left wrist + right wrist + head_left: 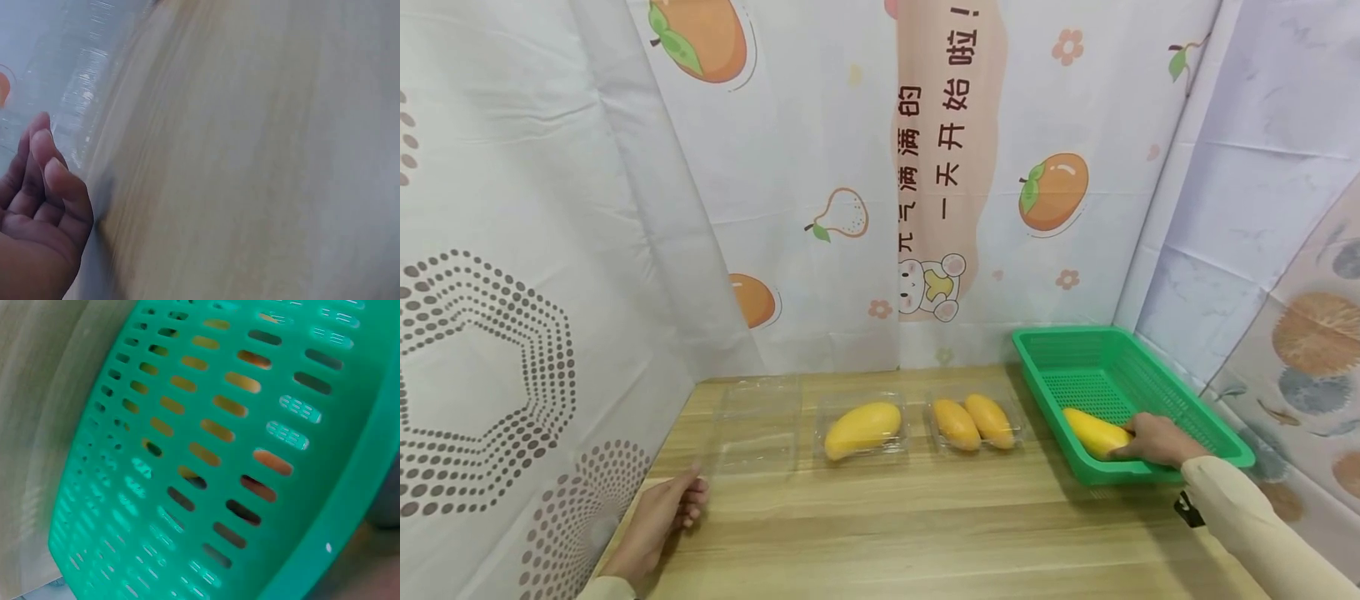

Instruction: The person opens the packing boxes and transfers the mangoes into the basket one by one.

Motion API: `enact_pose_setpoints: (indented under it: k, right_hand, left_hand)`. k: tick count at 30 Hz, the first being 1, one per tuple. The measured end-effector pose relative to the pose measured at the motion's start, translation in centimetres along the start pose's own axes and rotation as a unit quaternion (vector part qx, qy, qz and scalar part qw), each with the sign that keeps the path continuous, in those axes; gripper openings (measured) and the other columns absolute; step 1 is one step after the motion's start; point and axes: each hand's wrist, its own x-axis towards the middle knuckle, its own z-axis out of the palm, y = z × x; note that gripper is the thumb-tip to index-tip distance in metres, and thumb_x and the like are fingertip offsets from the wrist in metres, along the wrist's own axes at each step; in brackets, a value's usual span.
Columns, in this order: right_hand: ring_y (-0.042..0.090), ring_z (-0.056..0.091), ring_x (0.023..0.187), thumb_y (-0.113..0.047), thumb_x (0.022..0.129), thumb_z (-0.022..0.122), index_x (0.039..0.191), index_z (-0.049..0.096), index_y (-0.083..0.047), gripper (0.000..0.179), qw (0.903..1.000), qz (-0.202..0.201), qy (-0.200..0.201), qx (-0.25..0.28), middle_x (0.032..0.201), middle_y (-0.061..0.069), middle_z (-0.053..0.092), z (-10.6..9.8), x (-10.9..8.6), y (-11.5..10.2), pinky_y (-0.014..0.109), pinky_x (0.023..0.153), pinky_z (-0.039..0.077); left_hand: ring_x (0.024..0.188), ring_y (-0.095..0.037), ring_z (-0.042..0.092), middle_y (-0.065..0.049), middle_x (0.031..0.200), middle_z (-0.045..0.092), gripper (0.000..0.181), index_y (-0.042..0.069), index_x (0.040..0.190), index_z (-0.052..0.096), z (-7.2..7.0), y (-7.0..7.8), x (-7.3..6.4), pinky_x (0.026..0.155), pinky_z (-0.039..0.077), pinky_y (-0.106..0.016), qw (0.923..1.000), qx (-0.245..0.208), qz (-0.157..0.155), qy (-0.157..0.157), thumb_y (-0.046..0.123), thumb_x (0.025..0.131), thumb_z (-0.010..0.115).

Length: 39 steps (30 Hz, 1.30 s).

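Note:
At the right, my right hand (1157, 440) reaches into a green plastic basket (1206, 400) and grips one end of a yellow mango (1092, 432). Through the slots of the basket wall (250, 419), the right wrist view shows yellow patches of the mango; most of that hand is hidden there. My left hand (662, 512) is by the table's left edge, fingers loosely bent and holding nothing. In the left wrist view the same hand (47, 212) appears beside the table edge. Nearest to it is a clear plastic box (756, 479).
A second clear box (895, 450) holds one large yellow mango (862, 429). In a third clear box (1011, 392) lie two smaller orange-yellow mangoes (957, 424). The boxes stand in a row on the wooden table (880, 533). Printed curtains (820, 317) enclose its back and sides.

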Motion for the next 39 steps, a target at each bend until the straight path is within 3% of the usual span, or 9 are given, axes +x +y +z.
enact_pose_setpoints:
  k: [5,6,8,10,12,15,22,26,39]
  right_hand:
    - [0.010,0.026,0.054,-0.040,0.090,0.079,0.062,0.046,-0.015,0.050,0.9997,0.010,-0.004,0.023,0.058,-0.006,0.031,-0.5,0.0,-0.2,0.027,0.052,0.028]
    - [0.010,0.029,0.055,-0.039,0.092,0.078,0.062,0.050,-0.012,0.049,0.9997,0.006,0.001,0.022,0.058,-0.004,0.038,-0.8,0.0,-0.4,0.028,0.052,0.032]
    - [0.012,0.027,0.055,-0.037,0.095,0.075,0.062,0.046,-0.011,0.051,0.9997,0.011,0.011,0.020,0.058,-0.001,0.036,-1.2,0.2,-0.7,0.029,0.052,0.031]
    - [0.020,0.047,0.056,-0.035,0.096,0.074,0.069,0.062,0.000,0.045,0.9995,0.002,0.030,0.008,0.064,0.011,0.056,-1.7,0.3,-1.0,0.036,0.054,0.046]
    - [0.036,0.065,0.072,-0.031,0.097,0.073,0.089,0.071,0.012,0.044,0.9987,-0.003,0.051,-0.009,0.084,0.026,0.069,-2.0,0.4,-1.3,0.049,0.064,0.056]
    - [0.053,0.065,0.098,-0.026,0.097,0.072,0.112,0.068,0.017,0.046,0.9969,-0.014,0.076,-0.017,0.107,0.035,0.068,-2.3,0.5,-1.9,0.060,0.077,0.056]
    - [0.033,0.070,0.081,-0.018,0.098,0.068,0.112,0.071,0.011,0.032,0.9907,-0.037,0.131,-0.007,0.100,0.024,0.073,-2.4,0.9,-4.3,0.050,0.068,0.058]
    - [0.030,0.069,0.080,-0.017,0.099,0.068,0.108,0.073,0.006,0.025,0.9864,-0.054,0.155,-0.009,0.096,0.017,0.074,-2.3,1.1,-6.1,0.048,0.067,0.058]
    - [0.023,0.069,0.084,-0.015,0.098,0.070,0.105,0.076,-0.003,0.015,0.9832,-0.115,0.142,0.010,0.093,0.005,0.073,-0.7,3.0,-12.8,0.043,0.070,0.058]
  left_hand:
    - [0.076,-0.014,0.058,-0.004,0.092,0.065,0.068,-0.006,0.114,0.063,0.3,0.2,0.1,0.065,0.053,-0.028,0.9996,0.018,0.010,-0.017,0.060,0.101,0.055]
    - [0.076,-0.015,0.058,-0.005,0.093,0.066,0.067,-0.006,0.114,0.063,0.5,0.2,0.1,0.065,0.053,-0.028,0.9996,0.020,0.011,-0.018,0.059,0.101,0.056]
    - [0.076,-0.015,0.058,-0.005,0.093,0.066,0.065,-0.007,0.114,0.063,0.7,0.2,0.1,0.065,0.053,-0.028,0.9994,0.022,0.013,-0.022,0.057,0.101,0.057]
    - [0.076,-0.015,0.058,-0.006,0.092,0.066,0.062,-0.007,0.113,0.063,1.0,0.2,0.0,0.064,0.053,-0.027,0.9994,0.022,0.017,-0.023,0.053,0.102,0.059]
    - [0.075,-0.015,0.058,-0.007,0.092,0.067,0.058,-0.008,0.112,0.064,1.4,0.3,0.0,0.064,0.053,-0.027,0.9994,0.017,0.019,-0.025,0.049,0.102,0.062]
    - [0.074,-0.015,0.059,-0.008,0.091,0.068,0.053,-0.008,0.111,0.066,1.9,0.3,0.1,0.062,0.053,-0.027,0.9992,0.013,0.022,-0.030,0.044,0.101,0.065]
    - [0.073,-0.015,0.059,-0.009,0.091,0.069,0.040,-0.009,0.112,0.066,3.0,0.5,0.1,0.061,0.053,-0.026,0.9964,0.019,0.035,-0.075,0.030,0.102,0.066]
    - [0.073,-0.015,0.059,-0.009,0.091,0.069,0.038,-0.009,0.112,0.066,3.8,0.8,0.0,0.061,0.052,-0.026,0.9935,0.028,0.045,-0.101,0.028,0.104,0.063]
    - [0.071,-0.015,0.058,-0.010,0.092,0.067,0.046,-0.008,0.111,0.065,7.5,1.9,0.1,0.060,0.050,-0.024,0.9852,0.050,0.068,-0.150,0.038,0.104,0.061]
